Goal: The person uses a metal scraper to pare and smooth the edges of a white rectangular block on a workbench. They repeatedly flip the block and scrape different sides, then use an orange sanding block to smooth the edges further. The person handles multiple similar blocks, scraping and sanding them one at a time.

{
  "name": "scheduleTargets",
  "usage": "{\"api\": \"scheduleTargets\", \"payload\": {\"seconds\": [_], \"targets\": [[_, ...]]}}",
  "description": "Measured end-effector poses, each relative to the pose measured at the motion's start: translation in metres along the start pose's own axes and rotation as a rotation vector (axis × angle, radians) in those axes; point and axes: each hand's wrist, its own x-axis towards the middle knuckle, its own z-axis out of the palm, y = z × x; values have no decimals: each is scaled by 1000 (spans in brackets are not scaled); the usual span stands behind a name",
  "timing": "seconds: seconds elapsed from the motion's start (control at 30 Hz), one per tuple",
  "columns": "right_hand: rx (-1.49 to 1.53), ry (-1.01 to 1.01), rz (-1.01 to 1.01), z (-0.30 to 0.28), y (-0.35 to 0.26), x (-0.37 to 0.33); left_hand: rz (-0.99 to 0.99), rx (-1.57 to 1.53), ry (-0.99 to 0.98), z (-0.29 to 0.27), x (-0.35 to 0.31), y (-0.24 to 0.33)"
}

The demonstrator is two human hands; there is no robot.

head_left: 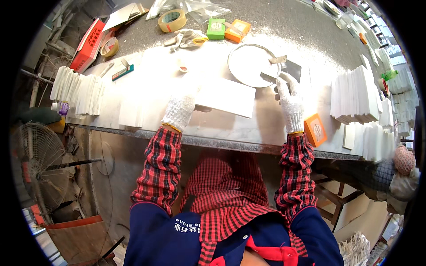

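Observation:
My left hand [179, 106], in a white knit glove, is closed on the left end of a white rectangular tile [228, 98] above the worktable. My right hand [290, 99], gloved the same way, pinches a small dark scraper blade [267, 77] at the near right rim of a round, metal-rimmed tray [229, 66] with a bright white inside. A dark square plate [293, 71] lies by the tray's right side, with a small metal piece [278, 59] beside it. An orange box [315, 130] stands close to my right wrist.
Rows of white tiles stand at left [88, 95] and right [355, 95]. Farther back are a tape roll [172, 21], gloves [184, 40], a green box [216, 29] and another orange box [237, 31]. A caged fan [42, 164] stands below left; a person's sleeve [384, 173] shows at right.

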Motion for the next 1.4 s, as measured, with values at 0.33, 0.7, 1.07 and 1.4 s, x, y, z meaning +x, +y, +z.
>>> {"api": "scheduleTargets", "payload": {"seconds": [0.33, 0.7, 1.07, 1.4], "targets": [[199, -51, 163, -9, -23, 7, -73, -14, -62, 7, 34, 6], [95, 12, -74, -15, -51, -8, 42, 109, -129, -2, 67, 21], [-71, 225, -239, -38, -21, -20, 248, 587, -33, 2, 145, 158], [64, 131, 35, -63, -24, -58, -29, 120, 47, -30, 76, 138]]}}
